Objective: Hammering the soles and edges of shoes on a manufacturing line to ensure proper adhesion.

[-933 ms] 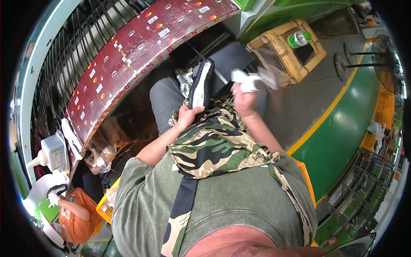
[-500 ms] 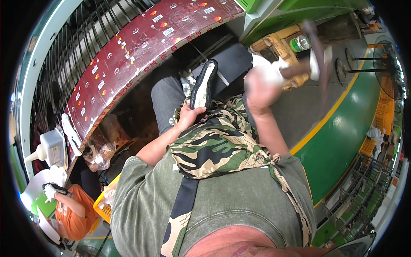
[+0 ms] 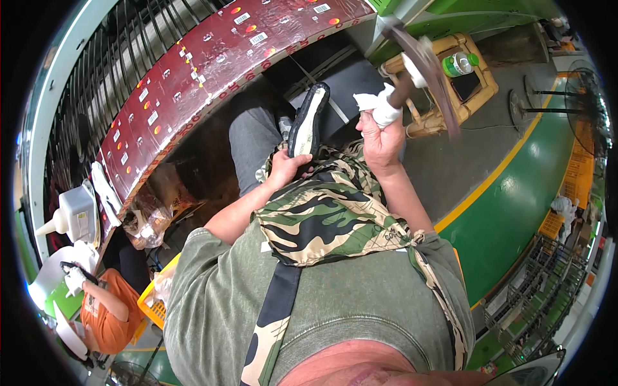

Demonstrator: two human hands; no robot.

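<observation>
My left hand [image 3: 287,168] is closed round the near end of a black shoe [image 3: 308,123], sole side up, with a pale insole board framed by its dark edge. The shoe rests over my lap, by the camouflage apron [image 3: 322,222]. To the right, my right hand [image 3: 383,143] grips a hammer [image 3: 400,91] by its handle, which is wrapped in white cloth [image 3: 384,113]. The long, curved dark hammer head is smeared by motion. It is raised to the right of the shoe, apart from it.
A red-covered bench [image 3: 187,83] curves along the left and front. At the right stands a bamboo stool [image 3: 490,87] bearing a green-capped bottle [image 3: 458,64]; a fan [image 3: 582,100] is beyond. At lower left are a squeeze bottle [image 3: 78,215], a yellow basket [image 3: 153,311] and a co-worker in orange [image 3: 109,315].
My right hand and the hammer have shifted left and slightly nearer the shoe, uncovering more of the stool and bottle. The shoe in my left hand has barely moved.
</observation>
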